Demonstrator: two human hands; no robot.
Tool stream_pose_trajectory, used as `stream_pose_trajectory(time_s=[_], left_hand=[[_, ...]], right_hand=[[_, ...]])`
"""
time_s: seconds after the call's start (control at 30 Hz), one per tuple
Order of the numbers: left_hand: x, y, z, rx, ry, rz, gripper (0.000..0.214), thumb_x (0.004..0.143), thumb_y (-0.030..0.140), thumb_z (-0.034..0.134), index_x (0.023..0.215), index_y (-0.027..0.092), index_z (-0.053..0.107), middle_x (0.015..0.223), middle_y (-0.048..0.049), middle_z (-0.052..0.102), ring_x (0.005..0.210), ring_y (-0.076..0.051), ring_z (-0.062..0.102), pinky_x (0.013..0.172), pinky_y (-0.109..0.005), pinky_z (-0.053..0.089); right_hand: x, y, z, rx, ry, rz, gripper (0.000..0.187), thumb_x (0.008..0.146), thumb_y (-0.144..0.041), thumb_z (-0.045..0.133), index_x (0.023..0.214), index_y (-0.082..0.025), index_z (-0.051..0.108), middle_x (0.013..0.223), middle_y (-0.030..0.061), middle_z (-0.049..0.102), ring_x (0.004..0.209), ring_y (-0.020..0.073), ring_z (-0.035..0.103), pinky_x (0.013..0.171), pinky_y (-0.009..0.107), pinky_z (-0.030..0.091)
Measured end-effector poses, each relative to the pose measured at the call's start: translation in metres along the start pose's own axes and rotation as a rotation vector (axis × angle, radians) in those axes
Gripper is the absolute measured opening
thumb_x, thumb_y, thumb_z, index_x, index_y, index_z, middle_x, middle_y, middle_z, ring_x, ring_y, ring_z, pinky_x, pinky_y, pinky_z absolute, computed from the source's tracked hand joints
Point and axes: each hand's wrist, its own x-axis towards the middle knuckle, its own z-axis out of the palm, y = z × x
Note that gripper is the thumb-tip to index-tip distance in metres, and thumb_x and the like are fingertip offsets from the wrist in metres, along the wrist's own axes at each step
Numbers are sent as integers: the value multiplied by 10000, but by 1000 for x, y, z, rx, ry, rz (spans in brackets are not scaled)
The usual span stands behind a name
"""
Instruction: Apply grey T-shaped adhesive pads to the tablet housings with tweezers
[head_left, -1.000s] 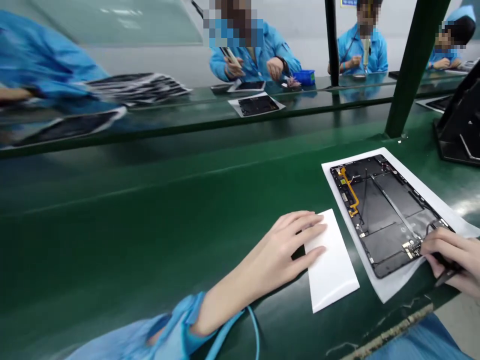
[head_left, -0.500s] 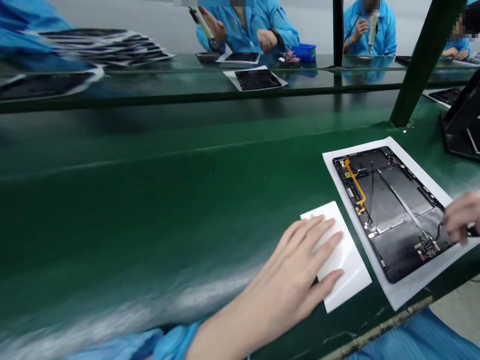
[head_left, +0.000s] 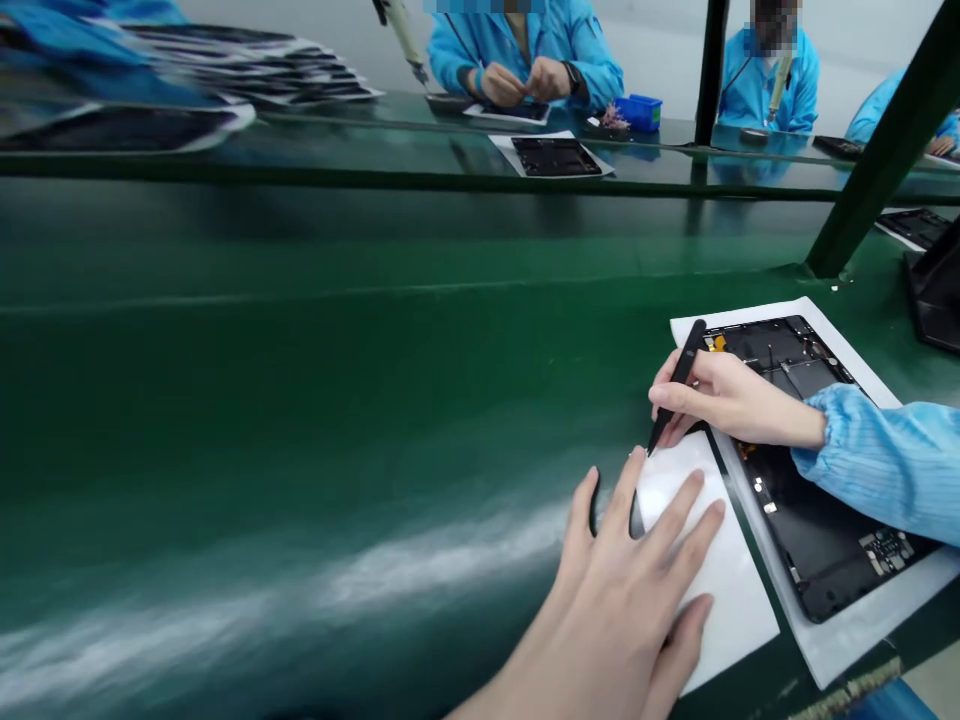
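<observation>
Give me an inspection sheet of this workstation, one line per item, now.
Surface: glossy green bench belt, with a pale streak of reflected light.
Job's things: opened tablet housing on a white sheet; small circuit board at its near end; white card beside it.
Clutter: nothing seen around the hands.
Grippers: left hand spread flat on the card; right hand holds a black pointed tool above the housing.
Cables: orange flex strip in the housing, mostly hidden by the right hand.
Surroundings: co-workers in blue smocks at a farther bench; blue bin; green post.
</observation>
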Motion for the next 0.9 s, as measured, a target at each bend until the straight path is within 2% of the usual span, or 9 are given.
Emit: stream_pose_trajectory(time_s=[0.1,0.23,0.37,0.53,0.73,0.9], left_hand=[[-1,0,0,-16,-2,-3,496,908,286,421,1395,217,486,1472,-64,444,1292,-470,384,874,-665,461],[-5,4,11,-3,154,-40,513,883,279,383,1376,213,508,1482,-53,428,1323,-469,318,958,-682,346],[-7,7,15,-4,158,-48,517,886,288,382,1384,212,498,1480,-47,432,1342,-452,290,1011,-659,281],[-7,7,14,-6,146,-54,519,869,291,404,1373,230,513,1477,-39,435,1329,-449,302,998,-672,319],[-5,5,9,-31,158,-45,510,866,286,419,1363,236,523,1460,-41,455,1318,-466,335,979,-682,341],[1,3,-2,46,59,10,486,890,299,403,1343,200,546,1408,-65,513,1227,-484,418,841,-648,445]], right_hand=[[-2,5,5,-92,85,-66,190,905,-270,567,762,-195,467,636,-39,594,582,133,691,552,214,575],[-5,4,9,-248,145,-144,164,878,-189,508,727,-210,450,593,-36,582,564,147,686,512,214,536],[-3,-1,11,-327,160,-157,183,846,-140,502,690,-214,440,555,-39,590,529,140,672,493,203,508],[1,-6,9,-346,137,-102,231,811,-65,508,651,-211,428,501,-64,581,494,130,665,492,185,506],[1,-4,9,-311,134,-78,223,833,-80,489,669,-211,415,493,-66,587,493,139,682,478,177,515],[-1,-5,10,-344,162,-112,235,816,-73,510,653,-212,413,481,-73,577,474,132,670,455,168,488]])
